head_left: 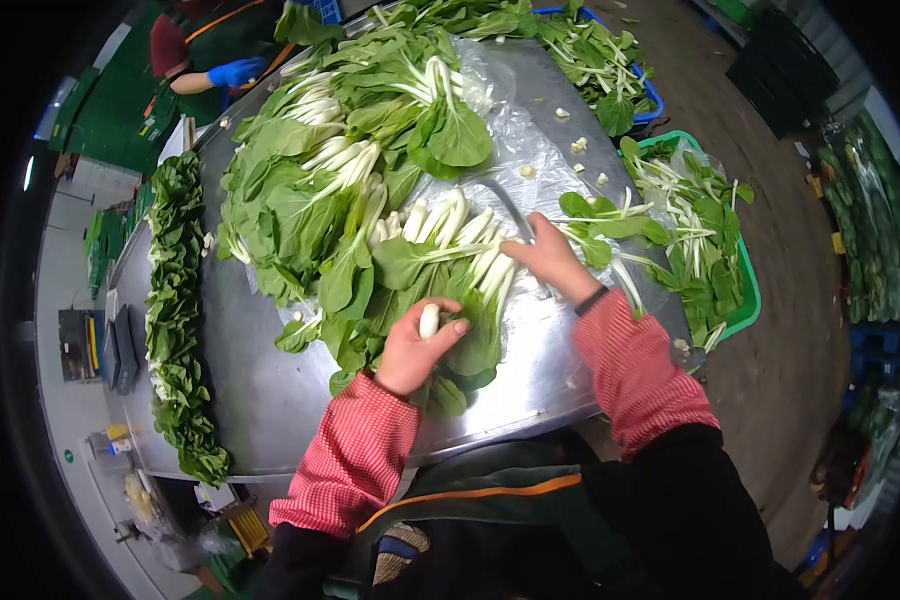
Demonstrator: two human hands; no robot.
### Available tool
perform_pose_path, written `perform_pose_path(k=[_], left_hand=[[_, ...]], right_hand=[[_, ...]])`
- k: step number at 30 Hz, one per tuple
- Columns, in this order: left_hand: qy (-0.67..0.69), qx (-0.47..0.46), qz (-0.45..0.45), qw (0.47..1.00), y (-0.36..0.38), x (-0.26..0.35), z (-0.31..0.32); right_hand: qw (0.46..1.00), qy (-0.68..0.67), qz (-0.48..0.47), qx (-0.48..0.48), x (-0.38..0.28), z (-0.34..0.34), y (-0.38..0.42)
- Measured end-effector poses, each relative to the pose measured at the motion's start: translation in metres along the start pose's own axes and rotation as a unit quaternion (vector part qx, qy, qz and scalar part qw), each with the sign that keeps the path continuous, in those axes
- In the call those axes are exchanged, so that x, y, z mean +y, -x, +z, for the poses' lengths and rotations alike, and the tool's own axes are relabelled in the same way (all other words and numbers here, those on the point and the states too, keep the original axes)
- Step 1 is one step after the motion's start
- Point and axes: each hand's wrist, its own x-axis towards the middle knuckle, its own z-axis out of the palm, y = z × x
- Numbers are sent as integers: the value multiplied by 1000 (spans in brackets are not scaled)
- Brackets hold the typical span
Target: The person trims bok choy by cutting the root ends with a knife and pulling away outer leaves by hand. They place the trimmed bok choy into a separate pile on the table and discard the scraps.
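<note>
Head view: left hand [410, 350] closing around the white stem end of a bok choy [432, 322], fingers [448, 335] curled snug over it, pinning the leaves flat against the tabletop [270, 390] so the stalk stays put. Right hand [550, 262] gripping a knife [505, 205], fingers wrapped shut on the handle, blade lying over the clear plastic sheet [530, 160] and pointing away from the body, apparently angled toward the stems for trimming. Held bok choy lying at the near end of the big loose pile [350, 170], just in front of the chest. Trimmed leaves lining up in a row [175, 310] along the left edge. Green crate [745, 300] sitting just off the right edge, catching cuttings, with a blue crate [653, 95] beyond. Open bare metal remaining only near the front rim and left of the pile. Another person's blue-gloved hand [235, 72] working at the far corner, well apart
</note>
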Motion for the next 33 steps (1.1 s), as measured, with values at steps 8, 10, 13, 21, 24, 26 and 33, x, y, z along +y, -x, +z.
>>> perform_pose_path(k=[8,10,13,21,24,26,33], left_hand=[[-355,52,253,898,-29,16,52],[-361,50,272,890,-36,12,56],[-129,2,134,982,-36,18,52],[19,-139,-25,990,-11,50,46],[83,-148,-44,985,-9,50,44],[100,-142,-21,984,-11,41,49],[-129,-17,103,986,-11,9,38]], right_hand=[[994,-100,-36,39,-55,-34,65],[982,-189,16,6,-70,-51,76],[984,15,-140,112,-66,-67,94],[919,278,-248,129,-40,-80,116],[941,233,-175,172,-1,-79,114],[984,39,-138,107,-11,-75,122],[985,-130,-110,-6,-45,-74,127]])
